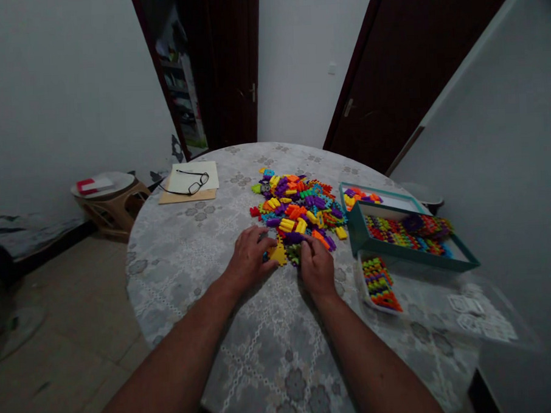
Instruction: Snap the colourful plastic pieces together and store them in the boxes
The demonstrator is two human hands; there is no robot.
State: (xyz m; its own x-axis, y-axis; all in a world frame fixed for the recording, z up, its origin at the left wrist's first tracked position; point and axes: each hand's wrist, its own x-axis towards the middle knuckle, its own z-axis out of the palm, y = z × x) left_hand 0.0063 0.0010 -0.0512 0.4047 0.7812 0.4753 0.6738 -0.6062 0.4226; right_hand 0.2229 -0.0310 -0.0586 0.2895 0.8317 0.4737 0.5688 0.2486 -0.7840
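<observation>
A heap of colourful interlocking plastic building pieces (298, 199) lies on the table in front of me. At its near edge my left hand (250, 256) has its thumb and fingers closed around the edge of a yellow toothed building piece (278, 253). A dark green toothed piece (294, 254) lies just right of the yellow one, beside my right hand (317, 268). That hand is curled closed against the heap, and its fingers hide what they hold. Just beyond it is a purple piece (295, 237).
Right of the heap stand a teal-edged box (356, 230) with rows of pieces, its lid (398, 198), and a clear tub (363, 282) of pieces. A clear plastic bag (485, 313) lies near the right edge. Glasses (195, 187) rest on paper (210, 173) at the left.
</observation>
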